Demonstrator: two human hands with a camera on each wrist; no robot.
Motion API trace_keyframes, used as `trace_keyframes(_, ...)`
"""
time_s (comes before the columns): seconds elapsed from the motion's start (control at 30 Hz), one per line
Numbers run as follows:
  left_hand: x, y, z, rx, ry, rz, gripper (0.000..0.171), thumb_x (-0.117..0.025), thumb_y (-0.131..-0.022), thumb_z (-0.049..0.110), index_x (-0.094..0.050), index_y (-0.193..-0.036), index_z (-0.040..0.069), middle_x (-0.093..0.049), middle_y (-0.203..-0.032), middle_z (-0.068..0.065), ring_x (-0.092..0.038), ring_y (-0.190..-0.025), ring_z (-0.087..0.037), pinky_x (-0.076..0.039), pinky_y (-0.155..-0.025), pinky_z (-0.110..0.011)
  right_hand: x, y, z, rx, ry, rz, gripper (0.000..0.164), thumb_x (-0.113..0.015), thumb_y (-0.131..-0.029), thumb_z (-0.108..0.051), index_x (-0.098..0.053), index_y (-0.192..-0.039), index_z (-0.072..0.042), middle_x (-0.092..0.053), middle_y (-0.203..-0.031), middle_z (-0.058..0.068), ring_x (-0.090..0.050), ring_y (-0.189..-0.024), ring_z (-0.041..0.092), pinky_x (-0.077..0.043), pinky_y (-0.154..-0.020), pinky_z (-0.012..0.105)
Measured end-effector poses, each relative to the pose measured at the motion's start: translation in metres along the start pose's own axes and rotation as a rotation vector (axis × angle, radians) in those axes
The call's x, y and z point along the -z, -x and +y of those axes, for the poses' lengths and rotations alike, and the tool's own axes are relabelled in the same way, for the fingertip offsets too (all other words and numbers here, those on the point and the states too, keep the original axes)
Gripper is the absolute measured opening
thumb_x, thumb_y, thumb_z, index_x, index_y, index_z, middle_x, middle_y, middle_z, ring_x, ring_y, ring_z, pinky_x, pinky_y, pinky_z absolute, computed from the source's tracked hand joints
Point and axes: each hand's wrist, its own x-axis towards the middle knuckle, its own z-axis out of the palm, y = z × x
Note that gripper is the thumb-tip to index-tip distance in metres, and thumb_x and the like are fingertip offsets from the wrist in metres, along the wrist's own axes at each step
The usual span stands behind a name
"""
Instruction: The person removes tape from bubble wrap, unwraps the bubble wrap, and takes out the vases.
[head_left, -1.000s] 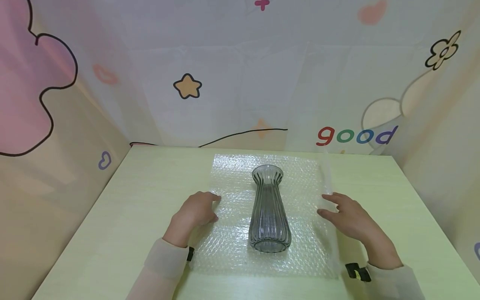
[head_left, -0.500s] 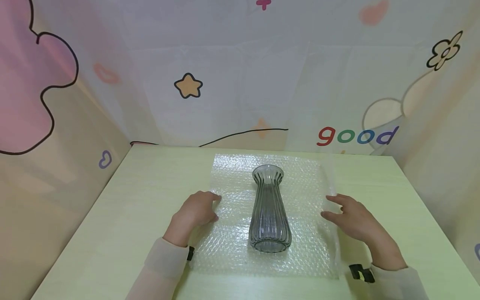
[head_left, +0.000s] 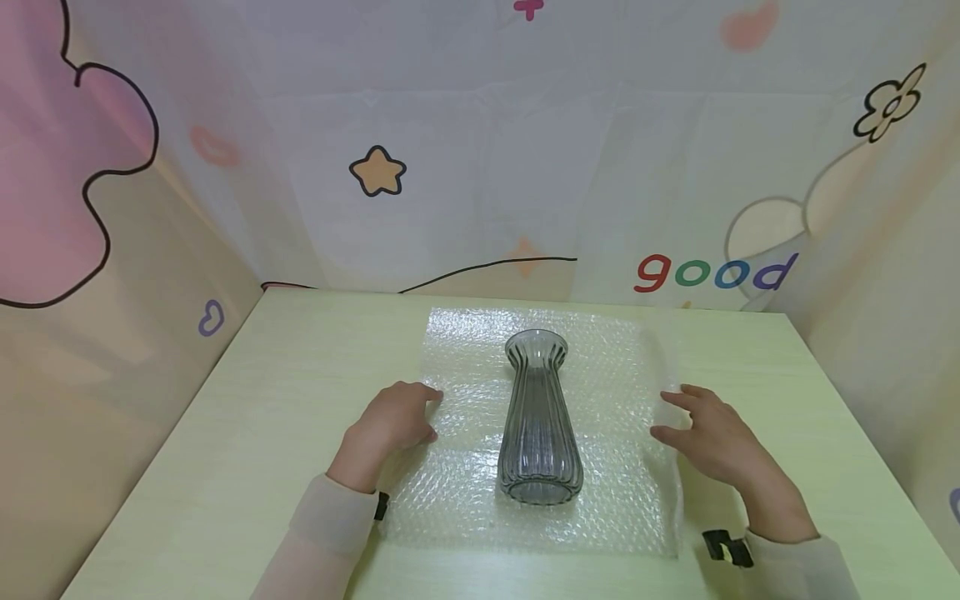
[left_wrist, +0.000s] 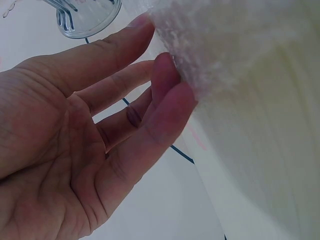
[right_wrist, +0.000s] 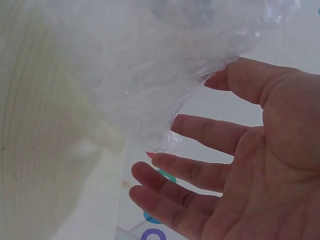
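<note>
A grey, ribbed glass vase [head_left: 540,425] lies on its side, its flared mouth towards the back, on a sheet of bubble wrap [head_left: 457,500]. My left hand [head_left: 390,421] is at the sheet's left edge; in the left wrist view thumb and fingertips touch that edge, spread apart along it. On the other side, my right hand [head_left: 716,437] has its thumb and fingertips against the sheet's right edge. The right wrist view shows those fingers [right_wrist: 192,170] fairly straight and spread, the thumb apart from them. Neither hand touches the vase.
The pale wooden table [head_left: 285,400] extends past the sheet on both sides. A printed cloth backdrop [head_left: 480,183] rises behind the table and along its left and right sides.
My right hand has moved slightly to the right, and the sheet's raised right edge has leaned outward with it. The left hand and the vase have stayed in place.
</note>
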Motion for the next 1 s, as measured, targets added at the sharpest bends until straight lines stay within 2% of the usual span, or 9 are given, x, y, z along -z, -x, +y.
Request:
trace_keyframes(0.1,-0.0003,-0.0002,0.0000,0.001,-0.002,-0.001,0.061,-0.085,-0.084,0.009,-0.065,-0.141,0.011,-0.065,-0.143,-0.014,-0.059,-0.134,-0.039,-0.052,-0.107,-0.051,0.0005,0.0000,0.0005,0.003,0.002,0.000,0.069,-0.066,-0.099,-0.032,-0.045,-0.150,0.009,-0.027,-0.158,0.040,-0.029,-0.140,0.064,-0.031,-0.107,0.080)
trace_keyframes(0.4,-0.0001,-0.0010,0.0006,0.009,-0.007,-0.007,0.061,-0.085,-0.084,0.010,-0.065,-0.142,0.011,-0.064,-0.145,-0.013,-0.058,-0.135,-0.039,-0.051,-0.109,-0.051,0.0003,-0.0012,0.0012,0.011,0.014,0.013,0.070,-0.065,-0.100,-0.031,-0.043,-0.149,0.013,-0.020,-0.160,0.041,-0.030,-0.140,0.065,-0.033,-0.107,0.078)
trace_keyframes(1.0,-0.0010,-0.0019,-0.0011,0.012,-0.009,-0.007,0.062,-0.085,-0.084,0.011,-0.064,-0.142,0.013,-0.063,-0.145,-0.012,-0.057,-0.136,-0.039,-0.050,-0.110,-0.051,0.0001,-0.0012,0.0048,-0.007,0.043,0.024,0.071,-0.064,-0.100,-0.034,-0.043,-0.146,0.017,-0.023,-0.158,0.043,-0.031,-0.139,0.065,-0.033,-0.107,0.079)
